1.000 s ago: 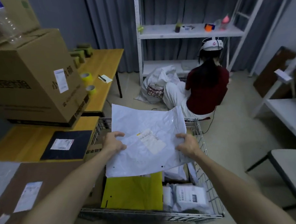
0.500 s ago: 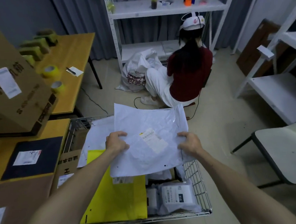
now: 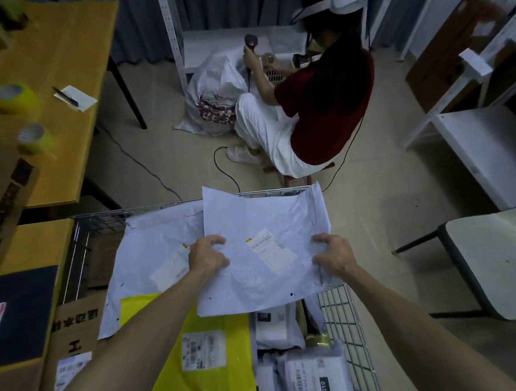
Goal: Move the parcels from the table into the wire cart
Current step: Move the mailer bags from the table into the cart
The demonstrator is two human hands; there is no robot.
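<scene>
**A:** Where do we have the parcel?

**B:** We hold the white mailer (image 3: 264, 222) over the far right corner of the wire cart (image 3: 344, 317). Our left hand (image 3: 207, 255) grips its left edge and our right hand (image 3: 334, 255) its right edge. The hands are well apart, each clamped on the plastic.

**A:** Which way does it lie?

**B:** Flat, label up. Its long axis looks to run away from us, and its far edge overlaps the cart's far rim. Both hands sit toward the near end, so neither is nearer.

**A:** What lies beneath?

**B:** A second white mailer (image 3: 153, 248) is at the far left corner, a yellow parcel (image 3: 201, 367) at the near left and small grey packets (image 3: 315, 374) at the near right. We judge the drop is straight down, drawn slightly toward us to clear that rim.
</scene>
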